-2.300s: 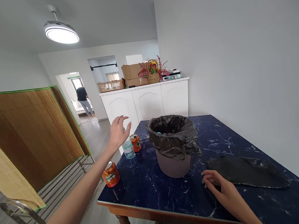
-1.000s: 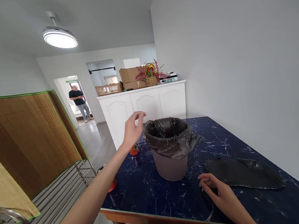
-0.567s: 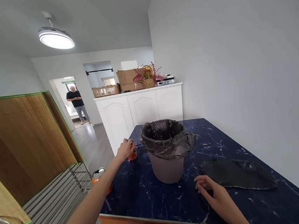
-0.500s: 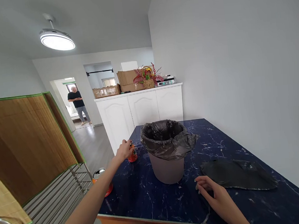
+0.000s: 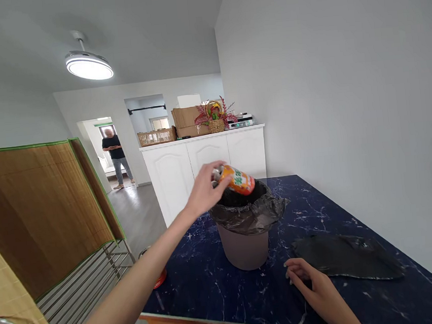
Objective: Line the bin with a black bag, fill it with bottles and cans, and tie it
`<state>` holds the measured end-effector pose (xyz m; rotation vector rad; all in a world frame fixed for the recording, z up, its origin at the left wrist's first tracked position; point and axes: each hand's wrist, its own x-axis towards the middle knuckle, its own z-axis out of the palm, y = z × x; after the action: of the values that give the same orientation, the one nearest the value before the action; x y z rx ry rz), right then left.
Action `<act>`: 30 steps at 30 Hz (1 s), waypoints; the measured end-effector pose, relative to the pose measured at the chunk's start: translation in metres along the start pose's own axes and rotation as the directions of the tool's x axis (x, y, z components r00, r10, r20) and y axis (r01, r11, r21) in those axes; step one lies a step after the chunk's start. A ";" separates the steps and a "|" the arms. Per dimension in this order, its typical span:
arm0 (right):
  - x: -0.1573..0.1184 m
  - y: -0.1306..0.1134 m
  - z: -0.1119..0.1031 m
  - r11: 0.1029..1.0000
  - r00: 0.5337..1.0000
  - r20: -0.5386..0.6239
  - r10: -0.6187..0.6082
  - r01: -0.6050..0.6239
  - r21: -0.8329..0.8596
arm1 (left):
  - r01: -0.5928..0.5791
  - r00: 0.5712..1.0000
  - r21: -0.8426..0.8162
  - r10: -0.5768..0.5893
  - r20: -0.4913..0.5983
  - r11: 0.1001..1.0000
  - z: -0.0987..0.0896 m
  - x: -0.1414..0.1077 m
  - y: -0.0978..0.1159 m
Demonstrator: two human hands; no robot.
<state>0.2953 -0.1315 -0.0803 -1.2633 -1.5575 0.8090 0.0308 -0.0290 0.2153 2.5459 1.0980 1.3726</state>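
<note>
My left hand [image 5: 209, 187] grips an orange drink can [image 5: 237, 179] by its top end, tilted on its side over the mouth of a trash can [image 5: 245, 248]. A black plastic bag [image 5: 248, 217] lines this bin and folds over its rim. My right hand [image 5: 307, 280] rests on the table with loosely curled fingers, holding nothing, just left of a flat black plastic bag [image 5: 347, 256]. Partly hidden behind my left forearm, a second drink can [image 5: 161, 279] stands near the table's left edge.
The dark blue marbled table [image 5: 198, 298] meets the wall on the right. A metal rack [image 5: 79, 292] with a bamboo mat [image 5: 45, 209] stands to the left. Behind is a white cabinet [image 5: 173, 173] bearing cardboard boxes [image 5: 189, 121] and a flower basket [image 5: 216, 125]. A person [image 5: 115, 154] stands in a doorway.
My left hand has lifted the drink can off the table and carried it up and right, over the bin's opening, tipping it sideways. My right hand has stayed in place.
</note>
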 end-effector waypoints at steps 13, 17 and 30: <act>-0.004 -0.004 -0.005 0.999 0.999 0.016 0.049 -0.049 0.005 | 0.158 0.983 0.494 -0.184 0.004 0.855 -0.092 -0.115 -0.053; -0.005 -0.006 -0.006 0.998 0.998 0.007 0.054 -0.054 -0.028 | 0.255 0.898 0.619 -0.419 0.133 0.743 -0.118 -0.182 -0.098; -0.003 0.006 -0.004 1.000 0.999 -0.038 0.008 -0.009 -0.016 | 0.239 0.970 0.346 -0.212 -0.116 0.907 -0.113 -0.107 -0.036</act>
<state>0.3010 -0.1332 -0.0852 -1.2908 -1.5317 0.7745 -0.1118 -0.0978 0.1946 2.4968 1.7417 1.3216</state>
